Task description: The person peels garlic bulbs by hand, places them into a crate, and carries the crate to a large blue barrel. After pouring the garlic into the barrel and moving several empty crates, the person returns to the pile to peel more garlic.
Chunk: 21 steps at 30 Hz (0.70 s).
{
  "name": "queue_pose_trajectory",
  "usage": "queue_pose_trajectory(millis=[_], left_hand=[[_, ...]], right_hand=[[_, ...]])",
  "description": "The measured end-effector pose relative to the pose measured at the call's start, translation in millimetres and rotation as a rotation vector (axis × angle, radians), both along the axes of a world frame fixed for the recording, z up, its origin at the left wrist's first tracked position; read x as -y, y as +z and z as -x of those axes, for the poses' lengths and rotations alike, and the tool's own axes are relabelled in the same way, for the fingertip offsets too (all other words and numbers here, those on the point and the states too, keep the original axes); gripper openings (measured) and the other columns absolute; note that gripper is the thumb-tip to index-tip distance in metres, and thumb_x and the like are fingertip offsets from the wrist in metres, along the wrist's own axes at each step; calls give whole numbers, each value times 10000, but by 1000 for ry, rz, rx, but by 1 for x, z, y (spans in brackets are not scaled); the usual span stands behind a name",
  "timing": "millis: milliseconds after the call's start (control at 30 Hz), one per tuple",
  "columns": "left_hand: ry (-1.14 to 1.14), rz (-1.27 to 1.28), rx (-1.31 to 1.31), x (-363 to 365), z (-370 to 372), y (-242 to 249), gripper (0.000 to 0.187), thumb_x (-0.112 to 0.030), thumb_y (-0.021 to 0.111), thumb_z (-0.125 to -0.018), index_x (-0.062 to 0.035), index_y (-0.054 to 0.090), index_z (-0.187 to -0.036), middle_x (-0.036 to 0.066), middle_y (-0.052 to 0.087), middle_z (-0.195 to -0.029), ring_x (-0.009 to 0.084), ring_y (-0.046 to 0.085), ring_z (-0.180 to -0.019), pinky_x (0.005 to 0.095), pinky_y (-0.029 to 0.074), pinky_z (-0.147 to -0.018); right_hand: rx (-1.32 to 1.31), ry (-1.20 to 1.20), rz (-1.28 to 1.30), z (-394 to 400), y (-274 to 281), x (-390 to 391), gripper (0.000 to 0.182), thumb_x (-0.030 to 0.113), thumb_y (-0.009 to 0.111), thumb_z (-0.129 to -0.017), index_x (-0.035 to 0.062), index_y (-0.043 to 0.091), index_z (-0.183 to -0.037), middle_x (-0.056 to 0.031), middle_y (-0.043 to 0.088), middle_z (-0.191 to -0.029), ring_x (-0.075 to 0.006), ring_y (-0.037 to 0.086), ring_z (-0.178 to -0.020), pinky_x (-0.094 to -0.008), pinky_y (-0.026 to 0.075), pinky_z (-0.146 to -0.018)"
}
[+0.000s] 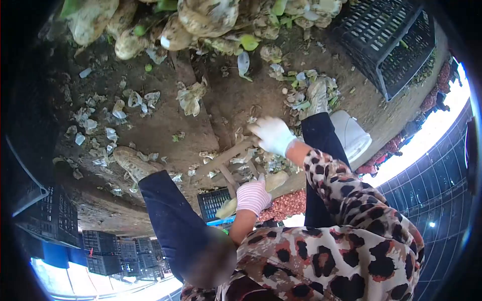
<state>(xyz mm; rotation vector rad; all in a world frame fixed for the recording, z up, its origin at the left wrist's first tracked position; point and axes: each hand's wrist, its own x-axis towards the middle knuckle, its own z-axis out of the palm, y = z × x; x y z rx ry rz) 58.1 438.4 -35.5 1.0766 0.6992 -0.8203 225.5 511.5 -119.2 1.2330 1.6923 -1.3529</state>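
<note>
I am bent far over, so the ground fills the top of the view and my leopard-print top the bottom. My left hand (pixel 253 196), in a pink-striped glove, is closed around a pale long root (pixel 275 180). My right hand (pixel 273 135), in a white glove, grips the end of a wooden stick (pixel 223 158) that lies on the dirt between my feet. My dark-trousered legs run up to a shoe on each side, left shoe (pixel 131 163) and right shoe (pixel 316 95). A pile of pale roots with green leaves (pixel 201 20) lies beyond my feet.
A black plastic crate (pixel 386 40) stands at the upper right and a white tub (pixel 351 134) sits beside my right leg. A small black crate (pixel 213 201) and a reddish heap (pixel 288 203) lie under my hands. Stacked dark crates (pixel 105 246) are at the lower left. Leaf scraps litter the dirt.
</note>
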Motion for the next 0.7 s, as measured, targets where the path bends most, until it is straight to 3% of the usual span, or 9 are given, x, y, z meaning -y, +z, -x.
queue_pose_trajectory(millis=[100, 167, 267, 367, 433, 500, 567, 600, 700], left_hand=[[21, -32, -30, -22, 6, 14, 567, -243, 625, -767, -37, 564, -1292, 214, 702, -958, 361, 696, -897, 454, 554, -792], [-5, -21, -66, -19, 15, 21, 557, -248, 606, -764, -27, 576, -1274, 217, 700, -951, 359, 694, -891, 462, 549, -788], [-4, -41, -98, -27, 32, 24, 450, -217, 578, -759, -11, 632, -1155, 221, 699, -907, 366, 691, -868, 477, 543, -766], [-191, 18, -13, -16, 49, 28, 350, -169, 569, -769, -14, 662, -1068, 222, 700, -899, 370, 689, -879, 474, 544, -769], [-181, -2, -92, -19, 65, 32, 299, -181, 574, -779, -34, 691, -1013, 224, 703, -929, 372, 689, -901, 471, 548, -777], [-134, -35, -205, -15, 82, 40, 255, -228, 579, -812, -70, 739, -933, 215, 707, -983, 372, 685, -938, 468, 548, -817], [-165, -59, -204, 28, 107, 41, 284, -265, 588, -816, -77, 739, -966, 204, 709, -999, 366, 686, -948, 464, 547, -830], [-190, -59, -181, 30, 112, 39, 316, -301, 597, -819, -84, 740, -999, 192, 711, -1014, 360, 687, -958, 460, 546, -843], [-351, -39, -396, -41, 85, 71, 376, -384, 618, -808, -103, 743, -1024, 162, 717, -1038, 335, 690, -986, 441, 548, -856]], right_hand=[[-37, 102, -208, 17, -41, -54, 496, 281, 668, -791, 138, 591, -1259, -128, 559, -1280, -324, 533, -1154, -434, 494, -882], [-105, 75, -475, 19, -61, -35, 553, 284, 690, -775, 139, 565, -1294, -153, 472, -1390, -355, 444, -1275, -471, 470, -923], [-6, 216, -91, 18, -50, 25, 499, 194, 639, -801, 143, 595, -1296, -161, 396, -1483, -380, 371, -1365, -492, 417, -1015], [85, -259, 383, 23, -19, 35, 473, 286, 536, -873, 66, 577, -1290, -220, 596, -1283, -351, 593, -1162, -420, 468, -996], [-152, -392, 359, 39, 24, 31, 523, 412, 528, -905, 91, 566, -1316, -200, 590, -1305, -360, 577, -1185, -428, 465, -999], [-183, -372, 553, 62, 73, 12, 525, 469, 516, -914, 113, 580, -1295, -209, 593, -1292, -364, 575, -1184, -438, 459, -1002], [-484, -504, 646, 78, 93, 60, 537, 499, 521, -904, 95, 595, -1249, -229, 606, -1248, -382, 581, -1160, -440, 465, -991], [-508, -278, 608, 90, 107, 66, 707, 455, 589, -855, 55, 455, -1422, -217, 567, -1337, -350, 564, -1214, -400, 430, -1049], [-445, -206, 479, 91, 162, 49, 808, 313, 641, -782, 91, 350, -1502, -192, 537, -1355, -371, 521, -1233, -470, 389, -1062]])
